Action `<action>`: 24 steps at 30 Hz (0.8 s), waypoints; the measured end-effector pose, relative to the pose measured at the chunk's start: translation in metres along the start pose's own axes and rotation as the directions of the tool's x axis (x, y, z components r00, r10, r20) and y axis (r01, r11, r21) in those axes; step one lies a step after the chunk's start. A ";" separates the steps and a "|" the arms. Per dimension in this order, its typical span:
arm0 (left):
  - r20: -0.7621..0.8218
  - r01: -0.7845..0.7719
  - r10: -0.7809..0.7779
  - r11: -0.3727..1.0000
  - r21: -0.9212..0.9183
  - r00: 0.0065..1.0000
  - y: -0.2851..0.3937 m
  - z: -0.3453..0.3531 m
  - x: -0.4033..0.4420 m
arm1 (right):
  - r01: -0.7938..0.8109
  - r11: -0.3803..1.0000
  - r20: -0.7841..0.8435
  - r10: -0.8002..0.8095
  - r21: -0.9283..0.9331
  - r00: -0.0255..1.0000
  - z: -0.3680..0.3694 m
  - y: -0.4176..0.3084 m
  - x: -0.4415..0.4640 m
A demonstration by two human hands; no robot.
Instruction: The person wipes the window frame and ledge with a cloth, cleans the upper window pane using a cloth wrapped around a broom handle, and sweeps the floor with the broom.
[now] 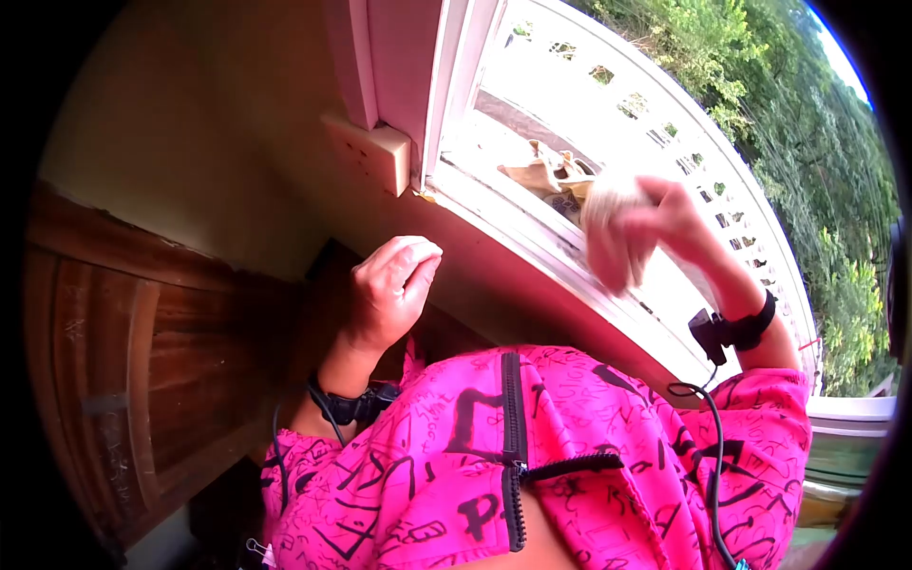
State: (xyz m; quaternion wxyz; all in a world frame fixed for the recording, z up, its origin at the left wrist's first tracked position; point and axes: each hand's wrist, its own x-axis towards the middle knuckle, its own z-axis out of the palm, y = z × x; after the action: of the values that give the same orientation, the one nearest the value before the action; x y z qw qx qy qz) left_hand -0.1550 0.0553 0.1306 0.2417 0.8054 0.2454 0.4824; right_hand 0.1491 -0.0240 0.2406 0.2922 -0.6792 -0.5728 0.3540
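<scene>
My left hand (394, 290) is held up in front of the wall below the socket, with its fingers curled in and the thumb pressed against them. Nothing shows in it. Over the window sill, my right hand (670, 223) grips a pale whitish cloth (616, 223); both are smeared by motion. Just beyond the cloth lies a crumpled beige heap (537, 176) that looks like fabric, with a dark patterned part partly hidden behind the cloth.
A pink-white window frame (432, 95) rises beside a socket box (370, 152) on the wall. The sill (503, 223) runs diagonally below it. Outside are a white pierced balustrade (665, 123) and trees. Wooden panelled furniture (190, 370) stands at left. Cables hang from both wrist straps.
</scene>
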 end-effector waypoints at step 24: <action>0.016 0.033 -0.033 0.999 -0.022 0.999 0.002 0.002 0.000 | 0.249 0.581 0.397 0.141 -0.775 0.907 0.061 -0.044 0.046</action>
State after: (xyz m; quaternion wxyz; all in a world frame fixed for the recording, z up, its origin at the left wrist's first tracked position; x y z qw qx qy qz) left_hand -0.1525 0.0530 0.1310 0.2606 0.8020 0.2515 0.4749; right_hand 0.0782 0.0280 0.2338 -0.1690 -0.6260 -0.7397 0.1800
